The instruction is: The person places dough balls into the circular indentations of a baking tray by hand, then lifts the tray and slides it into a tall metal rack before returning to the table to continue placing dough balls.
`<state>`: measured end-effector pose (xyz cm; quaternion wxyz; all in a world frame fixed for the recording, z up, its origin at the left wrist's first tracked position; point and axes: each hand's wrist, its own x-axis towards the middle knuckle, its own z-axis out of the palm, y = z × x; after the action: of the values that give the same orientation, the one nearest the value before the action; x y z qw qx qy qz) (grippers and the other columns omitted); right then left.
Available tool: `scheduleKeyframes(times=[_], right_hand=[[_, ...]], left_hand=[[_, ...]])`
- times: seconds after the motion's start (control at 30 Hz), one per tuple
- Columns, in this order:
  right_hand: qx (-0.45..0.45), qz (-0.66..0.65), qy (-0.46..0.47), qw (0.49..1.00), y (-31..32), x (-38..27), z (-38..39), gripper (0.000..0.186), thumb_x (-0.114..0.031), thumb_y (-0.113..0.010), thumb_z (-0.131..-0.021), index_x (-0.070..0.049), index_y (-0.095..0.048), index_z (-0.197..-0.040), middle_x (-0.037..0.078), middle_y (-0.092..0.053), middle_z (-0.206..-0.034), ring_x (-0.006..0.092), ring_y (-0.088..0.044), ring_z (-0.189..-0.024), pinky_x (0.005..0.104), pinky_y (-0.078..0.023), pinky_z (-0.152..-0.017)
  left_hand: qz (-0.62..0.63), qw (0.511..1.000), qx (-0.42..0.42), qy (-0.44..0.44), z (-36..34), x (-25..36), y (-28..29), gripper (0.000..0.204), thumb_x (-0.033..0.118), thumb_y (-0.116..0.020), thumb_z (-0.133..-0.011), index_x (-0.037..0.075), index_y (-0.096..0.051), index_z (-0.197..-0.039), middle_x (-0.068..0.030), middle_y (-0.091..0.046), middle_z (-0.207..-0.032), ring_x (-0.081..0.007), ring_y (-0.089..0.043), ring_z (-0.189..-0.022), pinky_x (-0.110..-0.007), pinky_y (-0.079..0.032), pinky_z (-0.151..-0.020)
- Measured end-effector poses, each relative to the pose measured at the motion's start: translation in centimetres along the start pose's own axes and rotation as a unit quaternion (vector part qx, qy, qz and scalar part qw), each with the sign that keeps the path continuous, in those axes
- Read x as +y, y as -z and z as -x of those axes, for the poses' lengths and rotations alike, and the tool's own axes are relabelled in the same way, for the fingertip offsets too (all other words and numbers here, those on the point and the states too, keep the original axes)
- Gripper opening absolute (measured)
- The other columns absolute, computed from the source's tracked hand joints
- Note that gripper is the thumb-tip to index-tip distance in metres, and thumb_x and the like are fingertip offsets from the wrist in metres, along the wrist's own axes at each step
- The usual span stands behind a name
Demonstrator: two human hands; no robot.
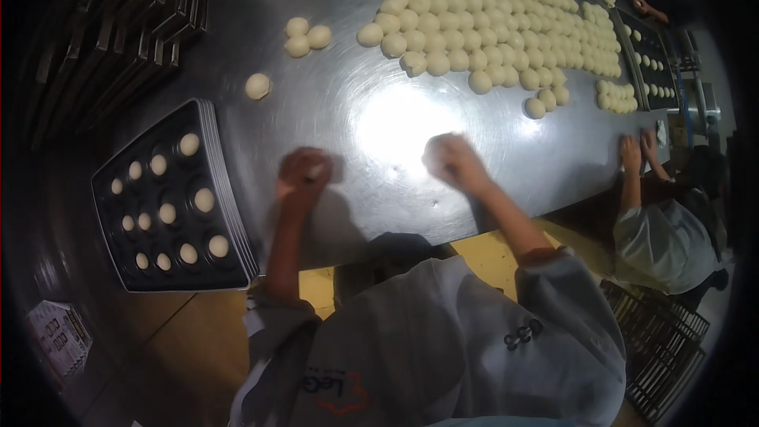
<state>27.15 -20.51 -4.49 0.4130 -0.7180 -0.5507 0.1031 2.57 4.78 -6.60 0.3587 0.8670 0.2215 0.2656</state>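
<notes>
Both my hands are raised over the steel table point(300, 111), slightly blurred. My left hand point(306, 168) has curled fingers around something pale and hard to make out, right of a stack of dark moulded trays point(158, 245) holding dough balls point(166, 213) in their hollows. My right hand point(451, 160) is closed too, at the bright glare near the middle; what it holds is hidden. Beyond it lies a large mass of pale dough balls point(474, 28). A single ball point(257, 86) and a group of three point(297, 45) lie above my left hand.
Metal trays point(134, 8) stand stacked at top left. At right, a co-worker point(664, 237) has hands point(630, 154) at the table edge below another dark tray point(651, 63) of dough. More people's hands show at top right. A dark rack point(656, 348) stands lower right.
</notes>
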Motion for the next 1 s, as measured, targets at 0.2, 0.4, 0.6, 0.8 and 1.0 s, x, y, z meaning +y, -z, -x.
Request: scheduleKeyframes(times=[0.2, 0.4, 0.6, 0.8, 1.0], right_hand=[[0.101, 0.049, -0.048, 0.992, -3.5, -1.5, -6.0, 0.012, -0.013, -0.076, -0.074, -0.01, -0.068, -0.083, 0.006, -0.067, -0.093, 0.0288, -0.063, -0.094, 0.0422, -0.049, -0.086], [-0.011, 0.016, -0.045, 0.999, 0.6, -1.1, 1.1, 0.015, -0.013, -0.08, -0.075, -0.009, -0.069, -0.084, 0.007, -0.068, -0.092, 0.0286, -0.064, -0.096, 0.04, -0.051, -0.087], [0.071, 0.052, -0.064, 0.994, -4.4, -3.0, -4.6, 0.014, -0.011, -0.078, -0.072, -0.009, -0.067, -0.081, 0.006, -0.069, -0.093, 0.029, -0.064, -0.095, 0.0423, -0.049, -0.085], [0.002, 0.021, 0.009, 1.0, 1.3, -0.1, -0.1, 0.014, -0.01, -0.078, -0.072, -0.011, -0.069, -0.083, 0.005, -0.071, -0.095, 0.0262, -0.066, -0.09, 0.0404, -0.05, -0.083], [0.094, 0.002, -0.068, 0.993, -4.0, -2.8, -4.7, 0.011, -0.006, -0.075, -0.07, -0.008, -0.07, -0.08, 0.006, -0.068, -0.084, 0.0241, -0.067, -0.083, 0.0345, -0.054, -0.077]], left_hand=[[0.012, 1.0, 0.018, 0.011, -4.2, 3.2, -4.4, 0.022, 0.003, -0.082, -0.07, 0.008, -0.07, -0.088, -0.0098, -0.072, -0.104, -0.0294, -0.067, -0.102, -0.04, -0.053, -0.095], [-0.039, 0.998, 0.024, -0.047, 1.4, 0.7, -1.2, 0.017, 0.005, -0.08, -0.075, 0.008, -0.071, -0.09, -0.0087, -0.071, -0.107, -0.0305, -0.065, -0.103, -0.04, -0.051, -0.096], [-0.018, 0.999, 0.043, -0.004, -2.1, 5.1, -6.0, 0.018, 0.013, -0.082, -0.075, 0.007, -0.073, -0.09, -0.0098, -0.07, -0.105, -0.0311, -0.065, -0.105, -0.042, -0.051, -0.095], [-0.108, 0.991, 0.043, -0.073, 0.9, 0.3, -2.7, 0.016, 0.01, -0.08, -0.075, 0.007, -0.07, -0.086, -0.0094, -0.069, -0.103, -0.0308, -0.065, -0.106, -0.042, -0.051, -0.095], [-0.021, 0.999, -0.009, -0.041, -3.3, 4.0, -5.5, 0.033, 0.005, -0.081, -0.073, 0.005, -0.068, -0.103, -0.013, -0.069, -0.11, -0.0336, -0.063, -0.111, -0.042, -0.05, -0.1]])
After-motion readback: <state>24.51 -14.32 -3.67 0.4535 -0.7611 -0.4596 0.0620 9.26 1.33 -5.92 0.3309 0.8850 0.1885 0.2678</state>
